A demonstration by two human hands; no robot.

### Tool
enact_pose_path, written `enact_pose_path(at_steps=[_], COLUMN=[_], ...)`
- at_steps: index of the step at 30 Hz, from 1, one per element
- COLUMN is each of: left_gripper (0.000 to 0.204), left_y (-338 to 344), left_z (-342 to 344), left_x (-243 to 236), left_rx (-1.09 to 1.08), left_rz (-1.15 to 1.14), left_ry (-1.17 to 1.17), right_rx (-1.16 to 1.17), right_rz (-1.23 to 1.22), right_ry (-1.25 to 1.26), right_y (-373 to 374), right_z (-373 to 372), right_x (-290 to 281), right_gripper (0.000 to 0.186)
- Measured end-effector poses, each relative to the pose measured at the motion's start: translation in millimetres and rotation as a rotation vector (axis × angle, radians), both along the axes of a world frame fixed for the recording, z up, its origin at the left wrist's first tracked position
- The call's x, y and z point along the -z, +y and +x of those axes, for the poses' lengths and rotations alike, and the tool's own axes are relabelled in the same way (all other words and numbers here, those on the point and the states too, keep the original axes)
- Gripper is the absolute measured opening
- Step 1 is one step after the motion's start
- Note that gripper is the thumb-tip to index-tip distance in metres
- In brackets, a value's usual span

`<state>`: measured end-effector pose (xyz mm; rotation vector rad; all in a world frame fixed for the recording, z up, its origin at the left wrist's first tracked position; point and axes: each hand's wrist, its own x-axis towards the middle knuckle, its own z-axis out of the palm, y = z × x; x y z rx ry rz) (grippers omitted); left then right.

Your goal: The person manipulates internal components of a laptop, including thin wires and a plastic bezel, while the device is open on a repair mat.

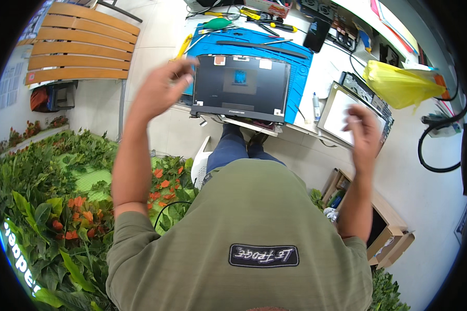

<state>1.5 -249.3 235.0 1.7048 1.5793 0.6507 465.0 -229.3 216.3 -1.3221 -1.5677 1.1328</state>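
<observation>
A laptop screen panel (238, 96), dark with a black lower bezel and small pale stickers at its corners, lies on a blue work mat (302, 78). My left hand (170, 80) is beside the panel's upper left corner, thumb and fingers apart, with nothing visible in it. Over to the right, my right hand (366, 129) is raised above a flat white and silver panel (337, 116); it is slightly blurred, its fingers loosely bent and apart, and holds nothing I can see. Under that panel's far edge shows a dark laptop part (360, 85).
Behind the screen lie a dark strip (262, 47), a green blower bulb (217, 24), yellow-handled screwdrivers (283, 27) and a phone (316, 34). A yellow bag (402, 83) and a small tube (316, 106) are to the right. A slatted chair (83, 44) stands left.
</observation>
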Motion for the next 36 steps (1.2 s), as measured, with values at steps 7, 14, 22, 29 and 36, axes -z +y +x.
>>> enact_pose_path(at_steps=[7,14,22,29,36], left_gripper=[0.031,0.023,0.019,0.020,0.022], left_y=[-64.2,-78.9,-85.6,-87.4,-97.2], left_z=[-84.4,-90.5,-80.5,-69.6,-84.2], left_x=[224.1,251.3,262.5,256.3,274.8], left_rx=[-0.368,-0.520,-0.608,-0.689,-0.696], left_rz=[-0.347,-0.546,-0.585,-0.550,-0.631], left_ry=[0.250,0.022,-0.167,-0.200,-0.387], right_rx=[-0.033,0.034,0.119,0.242,0.295], right_rz=[-0.497,-0.600,-0.546,-0.529,-0.650], right_ry=[-0.185,-0.213,-0.274,-0.175,0.064], right_y=[-40.5,-36.6,-45.9,-54.7,-51.8], right_z=[-50.1,-74.4,-78.8,-85.6,-77.5], right_x=[229.0,248.8,248.6,255.8,260.3], right_gripper=[0.030,0.034,0.028,0.034,0.037])
